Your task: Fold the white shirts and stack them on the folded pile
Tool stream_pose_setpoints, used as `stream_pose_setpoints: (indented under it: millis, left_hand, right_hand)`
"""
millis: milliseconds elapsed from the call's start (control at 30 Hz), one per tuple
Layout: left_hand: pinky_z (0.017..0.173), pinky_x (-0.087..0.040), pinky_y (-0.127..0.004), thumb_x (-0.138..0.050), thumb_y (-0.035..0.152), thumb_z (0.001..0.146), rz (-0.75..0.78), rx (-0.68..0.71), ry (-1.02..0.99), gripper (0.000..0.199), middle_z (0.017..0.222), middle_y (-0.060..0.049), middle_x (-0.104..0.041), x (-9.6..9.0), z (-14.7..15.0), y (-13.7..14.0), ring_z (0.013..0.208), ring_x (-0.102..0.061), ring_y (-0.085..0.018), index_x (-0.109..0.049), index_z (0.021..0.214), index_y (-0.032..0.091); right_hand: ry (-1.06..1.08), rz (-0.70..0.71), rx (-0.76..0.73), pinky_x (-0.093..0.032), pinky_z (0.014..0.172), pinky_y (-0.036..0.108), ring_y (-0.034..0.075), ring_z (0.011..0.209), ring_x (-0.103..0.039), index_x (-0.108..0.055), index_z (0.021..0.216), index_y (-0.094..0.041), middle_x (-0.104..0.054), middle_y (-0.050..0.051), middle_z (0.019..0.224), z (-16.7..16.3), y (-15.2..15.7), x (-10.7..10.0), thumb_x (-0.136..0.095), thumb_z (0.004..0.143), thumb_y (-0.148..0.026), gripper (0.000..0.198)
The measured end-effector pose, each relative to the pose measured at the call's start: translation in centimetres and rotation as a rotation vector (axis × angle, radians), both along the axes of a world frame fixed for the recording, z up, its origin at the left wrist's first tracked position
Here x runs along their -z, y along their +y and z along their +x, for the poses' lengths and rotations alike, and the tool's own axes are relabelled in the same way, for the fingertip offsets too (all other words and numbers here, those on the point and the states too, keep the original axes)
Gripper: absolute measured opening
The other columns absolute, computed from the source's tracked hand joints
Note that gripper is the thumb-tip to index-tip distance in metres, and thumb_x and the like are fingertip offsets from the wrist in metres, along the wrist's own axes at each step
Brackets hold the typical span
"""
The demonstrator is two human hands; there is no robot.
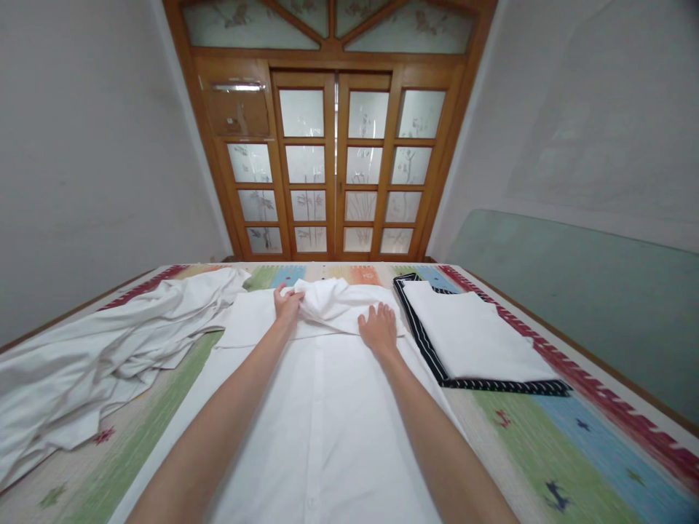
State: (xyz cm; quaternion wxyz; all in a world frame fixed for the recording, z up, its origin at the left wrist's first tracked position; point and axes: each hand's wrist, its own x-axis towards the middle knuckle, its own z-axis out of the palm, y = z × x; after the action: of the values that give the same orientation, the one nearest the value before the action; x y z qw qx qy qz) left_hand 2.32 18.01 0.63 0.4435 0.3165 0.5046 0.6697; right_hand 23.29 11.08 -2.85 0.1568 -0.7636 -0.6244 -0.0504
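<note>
A white button-front shirt (317, 422) lies spread out on the bed, its button strip running up the middle. Its far end is folded over and bunched in loose wrinkles. At the left of that bunched part, my left hand (287, 304) is closed, gripping the cloth between thumb and fingers. My right hand (379, 329) rests palm down on the right side of the fold, its fingers stretched out and slightly apart.
Rumpled white clothing (109, 356) lies along the left. On the right is a folded white garment (475, 331) atop a black striped one (423, 342). A patterned bed cover (524, 437) lies beneath. Wooden glass-paned doors (336, 160) stand beyond, and a pale green panel (573, 269) leans at right.
</note>
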Motion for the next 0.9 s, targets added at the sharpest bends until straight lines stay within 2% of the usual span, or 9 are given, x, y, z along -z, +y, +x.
stream_pose_setpoints:
  millis: [67,167,333,400,467,600,667,767,900]
  left_hand:
    - [0.065,-0.050,-0.020,-0.060,0.000,0.061,0.009,-0.050,-0.118,0.077,0.083,0.005,-0.055,0.2,-2.2,-1.0,0.066,-0.059,-0.006,-0.037,0.129,0.030]
    - [0.061,-0.050,-0.020,-0.054,-0.003,0.054,-0.029,-0.035,-0.240,0.084,0.077,0.008,-0.052,0.4,-5.5,-2.8,0.061,-0.056,-0.006,-0.034,0.127,0.032]
    - [0.057,-0.049,-0.021,-0.052,0.001,0.050,0.060,0.018,-0.255,0.070,0.083,0.004,-0.059,-0.2,-9.0,-4.4,0.066,-0.060,-0.010,-0.045,0.114,0.028]
    - [0.058,-0.050,-0.024,-0.056,0.007,0.054,0.024,-0.024,-0.175,0.056,0.083,0.001,-0.061,-0.5,-10.0,-4.4,0.066,-0.060,-0.012,-0.052,0.108,0.024]
    - [0.061,-0.051,-0.027,-0.061,0.014,0.057,-0.026,-0.113,-0.003,0.046,0.080,0.000,-0.060,-0.4,-11.0,-4.6,0.066,-0.059,-0.014,-0.056,0.103,0.021]
    - [0.079,-0.051,-0.033,-0.061,0.020,0.061,0.054,-0.321,0.532,0.046,0.083,0.000,-0.061,1.0,-12.8,-5.5,0.078,-0.062,-0.018,-0.058,0.107,0.023]
    - [0.084,-0.049,-0.033,-0.059,0.022,0.064,0.075,-0.375,0.692,0.044,0.083,0.000,-0.062,1.8,-13.4,-5.8,0.082,-0.062,-0.020,-0.057,0.108,0.023]
    - [0.075,-0.050,-0.031,-0.055,0.024,0.067,-0.007,-0.378,0.674,0.037,0.071,0.002,-0.059,2.3,-14.0,-5.8,0.069,-0.061,-0.018,-0.057,0.104,0.022]
    - [0.066,-0.048,-0.029,-0.050,0.023,0.070,-0.079,-0.324,0.571,0.032,0.062,0.004,-0.056,2.7,-14.4,-5.1,0.059,-0.058,-0.017,-0.056,0.102,0.021]
  right_hand:
    - [0.004,-0.009,0.003,-0.013,0.115,0.044,0.033,0.140,-0.032,-0.049,0.137,-0.003,-0.039,0.023,0.149,0.0,0.0,0.0,-0.030,0.094,-0.037,0.058]
    - [0.001,-0.021,-0.004,-0.013,0.115,0.045,0.033,0.140,-0.031,-0.048,0.138,-0.003,-0.038,0.023,0.150,0.0,0.0,-0.1,-0.030,0.094,-0.038,0.059]
    - [-0.017,-0.038,-0.008,-0.013,0.115,0.044,0.032,0.141,-0.030,-0.047,0.139,-0.005,-0.038,0.021,0.151,0.2,0.0,-0.1,-0.030,0.094,-0.039,0.059]
    - [-0.024,-0.051,-0.005,-0.013,0.115,0.043,0.032,0.141,-0.030,-0.047,0.140,-0.005,-0.037,0.021,0.151,0.2,0.1,-0.1,-0.030,0.094,-0.039,0.059]
    - [-0.034,-0.062,-0.002,-0.014,0.115,0.044,0.031,0.141,-0.030,-0.046,0.140,-0.005,-0.037,0.021,0.151,0.3,0.2,0.0,-0.030,0.094,-0.039,0.059]
    - [-0.053,-0.075,0.002,-0.015,0.115,0.043,0.030,0.141,-0.030,-0.047,0.140,-0.007,-0.037,0.019,0.151,0.4,0.2,0.0,-0.031,0.095,-0.039,0.058]
    - [-0.054,-0.080,0.004,-0.015,0.115,0.042,0.030,0.141,-0.030,-0.047,0.140,-0.007,-0.038,0.019,0.151,0.2,0.1,-0.1,-0.031,0.095,-0.039,0.058]
    - [-0.030,-0.071,0.007,-0.021,0.114,0.039,0.030,0.138,-0.035,-0.044,0.140,-0.002,-0.042,0.022,0.148,0.3,0.2,-0.5,-0.034,0.093,-0.038,0.060]
    - [0.014,-0.050,0.053,-0.038,0.101,0.038,0.031,0.121,-0.054,-0.045,0.139,-0.003,-0.058,0.021,0.132,1.8,1.7,-1.8,-0.036,0.092,-0.032,0.056]
